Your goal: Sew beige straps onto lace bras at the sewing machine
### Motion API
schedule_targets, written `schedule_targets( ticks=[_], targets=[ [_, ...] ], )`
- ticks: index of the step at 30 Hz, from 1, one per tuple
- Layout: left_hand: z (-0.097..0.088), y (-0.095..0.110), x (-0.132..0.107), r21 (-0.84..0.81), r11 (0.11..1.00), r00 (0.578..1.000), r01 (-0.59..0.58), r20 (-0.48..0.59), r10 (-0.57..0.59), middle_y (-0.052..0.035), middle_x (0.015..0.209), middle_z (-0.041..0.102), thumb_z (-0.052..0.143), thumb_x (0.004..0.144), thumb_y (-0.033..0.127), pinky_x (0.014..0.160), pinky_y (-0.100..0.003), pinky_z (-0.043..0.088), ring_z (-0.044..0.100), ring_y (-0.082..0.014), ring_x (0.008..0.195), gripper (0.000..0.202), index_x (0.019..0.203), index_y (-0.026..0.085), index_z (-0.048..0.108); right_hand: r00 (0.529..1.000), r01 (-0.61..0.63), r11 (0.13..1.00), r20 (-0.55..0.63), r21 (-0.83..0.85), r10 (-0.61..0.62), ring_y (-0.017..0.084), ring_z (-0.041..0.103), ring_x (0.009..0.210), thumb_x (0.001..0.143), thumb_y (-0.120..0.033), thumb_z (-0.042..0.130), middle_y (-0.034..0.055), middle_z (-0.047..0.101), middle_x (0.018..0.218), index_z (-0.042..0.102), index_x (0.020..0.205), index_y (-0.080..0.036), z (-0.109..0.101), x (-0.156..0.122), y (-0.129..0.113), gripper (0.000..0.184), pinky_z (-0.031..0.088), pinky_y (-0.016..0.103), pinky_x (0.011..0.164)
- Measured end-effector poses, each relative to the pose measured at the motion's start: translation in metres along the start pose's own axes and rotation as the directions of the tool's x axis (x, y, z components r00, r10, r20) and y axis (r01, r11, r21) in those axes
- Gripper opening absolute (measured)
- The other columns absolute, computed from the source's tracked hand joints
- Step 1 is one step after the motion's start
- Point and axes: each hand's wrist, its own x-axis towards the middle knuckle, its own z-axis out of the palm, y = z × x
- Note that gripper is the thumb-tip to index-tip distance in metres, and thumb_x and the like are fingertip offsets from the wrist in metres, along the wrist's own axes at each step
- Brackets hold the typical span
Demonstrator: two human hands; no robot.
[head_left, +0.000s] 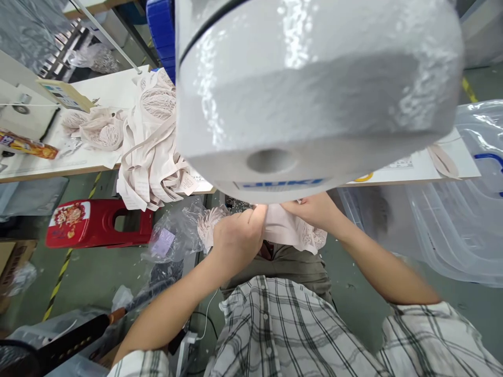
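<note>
A pale pink cloth piece with gathered, netted ends is stretched between my two hands, close under the head of a grey-white sewing machine. My left hand is closed on the cloth, its fingers curled at the machine's lower edge. On the other side, my right hand grips the same cloth, its fingertips partly hidden by the machine head. Part of the netted material shows left of my left hand. The needle area is hidden from view.
Similar pale cloth straps and netting are heaped on the white table at left. Below stand a red stool and a clear plastic bag. Clear plastic bins stand at right. A snack packet lies far left.
</note>
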Motion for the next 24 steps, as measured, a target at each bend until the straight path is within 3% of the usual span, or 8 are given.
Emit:
schedule_targets(
  ticks=[5,8,10,12,14,17,20,24],
  targets=[
    [0.003,-0.002,-0.007,-0.287,0.947,0.989,0.146,0.067,-0.133,-0.0007,0.073,0.071,0.037,0.099,0.018,0.052,-0.026,0.035,0.063,-0.0147,0.061,0.032,0.119,0.018,0.061,0.997,-0.068,0.994,-0.027,0.082,0.07,0.014,0.062,0.075,0.085,-0.031,0.062,0.0079,0.065,0.125,0.068,0.112,-0.021,0.005,-0.008,0.012,0.029,0.053,0.03,0.069],
    [0.005,-0.003,-0.012,-0.552,0.73,0.912,0.403,0.18,-0.368,-0.0019,0.081,0.07,0.042,0.099,0.029,0.055,-0.022,0.041,0.063,-0.0137,0.067,0.025,0.114,0.017,0.058,0.987,-0.108,0.985,-0.105,0.138,0.123,0.016,0.063,0.076,0.086,-0.04,0.066,0.0076,0.069,0.109,0.064,0.116,-0.022,0.005,-0.018,0.023,0.035,0.053,0.031,0.071],
    [0.004,-0.006,-0.015,-0.656,0.556,0.852,0.51,0.295,-0.433,-0.0017,0.08,0.067,0.046,0.098,0.037,0.055,-0.022,0.042,0.06,-0.0137,0.067,0.023,0.104,0.017,0.058,0.978,-0.15,0.985,-0.13,0.09,0.161,0.016,0.061,0.07,0.086,-0.042,0.066,0.0052,0.07,0.094,0.065,0.106,-0.021,0.005,-0.029,0.022,0.029,0.05,0.03,0.066],
    [0.003,-0.009,-0.016,-0.703,0.45,0.833,0.55,0.423,-0.357,-0.003,0.083,0.067,0.05,0.095,0.042,0.061,-0.023,0.044,0.06,-0.0154,0.073,0.026,0.094,0.018,0.061,0.976,-0.192,0.981,-0.1,0.018,0.193,0.015,0.06,0.067,0.088,-0.042,0.064,0.0024,0.069,0.081,0.066,0.092,-0.021,0.006,-0.045,0.014,0.022,0.046,0.028,0.062],
    [0.004,-0.011,-0.018,-0.745,0.369,0.828,0.556,0.534,-0.17,-0.0039,0.087,0.068,0.054,0.093,0.045,0.066,-0.025,0.045,0.061,-0.0174,0.079,0.03,0.089,0.017,0.064,0.973,-0.23,0.973,-0.028,0.008,0.23,0.015,0.059,0.065,0.091,-0.043,0.061,0.0009,0.067,0.073,0.066,0.083,-0.021,0.009,-0.066,0.0,0.024,0.044,0.027,0.06],
    [0.005,-0.013,-0.025,-0.81,0.159,0.813,0.564,0.579,0.061,-0.0029,0.079,0.066,0.055,0.092,0.049,0.064,-0.025,0.044,0.059,-0.0165,0.073,0.036,0.084,0.016,0.066,0.954,-0.294,0.946,0.106,0.14,0.281,0.013,0.054,0.058,0.091,-0.049,0.06,-0.0008,0.062,0.067,0.065,0.08,-0.021,0.021,-0.092,-0.023,0.03,0.041,0.025,0.053],
    [0.001,-0.019,-0.037,-0.825,-0.005,0.825,0.565,0.565,-0.025,-0.0015,0.075,0.062,0.055,0.093,0.05,0.061,-0.024,0.043,0.055,-0.0141,0.068,0.037,0.084,0.016,0.066,0.931,-0.358,0.879,0.193,0.316,0.309,0.013,0.054,0.061,0.09,-0.057,0.061,-0.0001,0.061,0.071,0.063,0.082,-0.022,0.042,-0.094,-0.032,0.036,0.044,0.025,0.055],
    [-0.018,-0.036,-0.056,-0.814,0.064,0.799,0.577,0.547,-0.25,-0.0005,0.074,0.059,0.057,0.093,0.05,0.06,-0.023,0.04,0.052,-0.0127,0.066,0.037,0.082,0.016,0.065,0.889,-0.429,0.748,0.383,0.507,0.251,0.022,0.064,0.092,0.072,-0.067,0.075,0.0065,0.069,0.103,0.064,0.105,-0.024,0.085,-0.059,-0.022,0.056,0.053,0.032,0.075]
  ],
)
